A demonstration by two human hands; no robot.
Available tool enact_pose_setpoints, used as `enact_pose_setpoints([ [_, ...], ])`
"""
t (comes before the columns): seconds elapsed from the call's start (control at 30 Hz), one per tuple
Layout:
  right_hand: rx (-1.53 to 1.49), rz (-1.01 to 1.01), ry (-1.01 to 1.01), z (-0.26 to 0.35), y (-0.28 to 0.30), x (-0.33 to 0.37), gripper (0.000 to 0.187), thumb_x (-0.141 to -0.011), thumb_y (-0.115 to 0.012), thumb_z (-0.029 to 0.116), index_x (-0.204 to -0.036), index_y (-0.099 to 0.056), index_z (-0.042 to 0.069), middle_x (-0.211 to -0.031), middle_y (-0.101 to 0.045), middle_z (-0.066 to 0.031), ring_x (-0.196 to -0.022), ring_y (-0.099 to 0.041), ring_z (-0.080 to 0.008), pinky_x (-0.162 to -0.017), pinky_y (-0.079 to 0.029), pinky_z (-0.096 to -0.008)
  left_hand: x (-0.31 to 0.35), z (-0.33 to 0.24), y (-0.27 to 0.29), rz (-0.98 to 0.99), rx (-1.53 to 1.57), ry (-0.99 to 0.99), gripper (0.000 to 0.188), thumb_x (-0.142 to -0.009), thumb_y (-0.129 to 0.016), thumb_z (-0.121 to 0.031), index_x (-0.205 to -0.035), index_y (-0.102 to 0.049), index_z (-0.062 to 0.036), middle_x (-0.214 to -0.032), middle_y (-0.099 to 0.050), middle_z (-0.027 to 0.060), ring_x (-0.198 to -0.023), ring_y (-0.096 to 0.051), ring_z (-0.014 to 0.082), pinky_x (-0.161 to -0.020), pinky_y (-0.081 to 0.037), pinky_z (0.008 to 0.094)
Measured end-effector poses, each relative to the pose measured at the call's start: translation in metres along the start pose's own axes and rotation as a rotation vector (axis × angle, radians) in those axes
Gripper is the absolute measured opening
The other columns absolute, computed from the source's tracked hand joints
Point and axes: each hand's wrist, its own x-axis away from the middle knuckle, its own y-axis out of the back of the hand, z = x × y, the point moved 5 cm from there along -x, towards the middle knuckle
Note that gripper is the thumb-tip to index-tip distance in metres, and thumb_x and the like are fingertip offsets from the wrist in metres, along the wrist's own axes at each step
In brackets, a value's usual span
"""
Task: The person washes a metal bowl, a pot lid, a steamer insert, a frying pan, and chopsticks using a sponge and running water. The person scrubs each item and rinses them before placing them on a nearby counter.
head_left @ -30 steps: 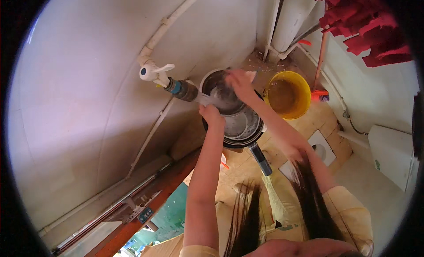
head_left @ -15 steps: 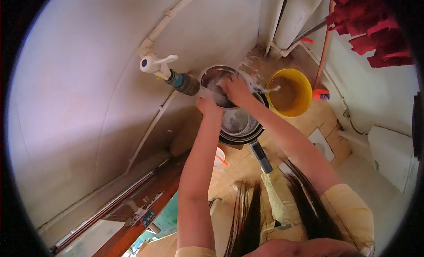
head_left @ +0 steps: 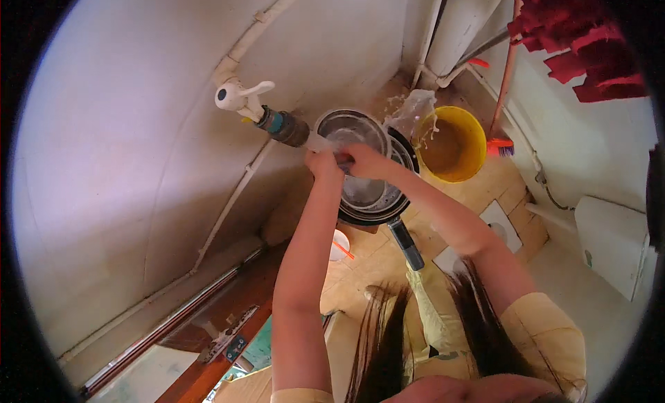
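Under the tap's hose nozzle, a round metal bowl is tilted, its inside wet. My left hand is closed on the bowl's near rim, right below the nozzle, where water runs down. Beside it, my right hand is also closed at the near rim; its fingertips are partly hidden. Beneath the bowl sits a black frying pan, its handle pointing toward me. Another wet metal dish lies in the pan. A sheet of water splashes beyond the bowl toward the yellow bucket.
A white lever tap juts from the left wall on a pipe. A broom head stands right of the bucket. Red cloths hang at the upper right. A small white container with an orange stick stands on the floor.
My right hand has drawn back from inside the bowl to its near rim. Scattered drops have become a larger splash beside the bucket. My left hand stays at the rim.
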Motion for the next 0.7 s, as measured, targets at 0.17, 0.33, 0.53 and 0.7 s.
enact_pose_setpoints([
  [0.17,0.133,-0.51,0.054,0.031,0.034,-0.02,0.038,-0.063,-0.06,0.004,-0.099,-0.049,0.007,-0.094,-0.046,-0.0126,-0.083,-0.051,-0.0308,-0.068,-0.041,-0.0421,0.008,0.005,-0.008,0.1,-0.04,0.1,0.016,-0.084,-0.046,-0.013,-0.095,-0.052,-0.0029,-0.086,-0.054,0.0054,-0.074,-0.054,0.0212,-0.07,-0.044,0.0357],
  [0.33,0.841,-0.672,0.001,0.007,0.054,0.013,0.038,-0.063,-0.061,0.008,-0.1,-0.052,0.009,-0.098,-0.045,-0.0126,-0.089,-0.048,-0.029,-0.069,-0.039,-0.0401,0.044,-0.032,-0.036,0.065,-0.532,-0.493,0.017,-0.078,-0.046,-0.001,-0.088,-0.06,-0.0002,-0.094,-0.056,0.0134,-0.08,-0.055,0.0257,-0.072,-0.043,0.0332],
  [0.53,-0.11,-0.429,-0.03,0.018,-0.02,0.042,0.036,-0.065,-0.059,0.01,-0.1,-0.053,0.014,-0.096,-0.048,-0.0099,-0.096,-0.047,-0.0286,-0.084,-0.032,-0.0483,0.05,-0.035,-0.016,-0.054,-0.434,-0.624,0.026,-0.074,-0.045,0.008,-0.097,-0.055,0.0056,-0.087,-0.06,0.0126,-0.071,-0.055,0.0212,-0.068,-0.043,0.0324],
  [0.7,0.427,-0.519,0.258,0.03,-0.012,0.053,0.036,-0.064,-0.056,0.005,-0.099,-0.052,0.011,-0.097,-0.049,-0.013,-0.101,-0.045,-0.03,-0.091,-0.032,-0.0477,0.023,-0.043,0.011,-0.011,-0.48,-0.557,0.024,-0.077,-0.043,0.005,-0.099,-0.054,0.0066,-0.087,-0.06,0.0133,-0.074,-0.055,0.0187,-0.069,-0.043,0.0312],
])
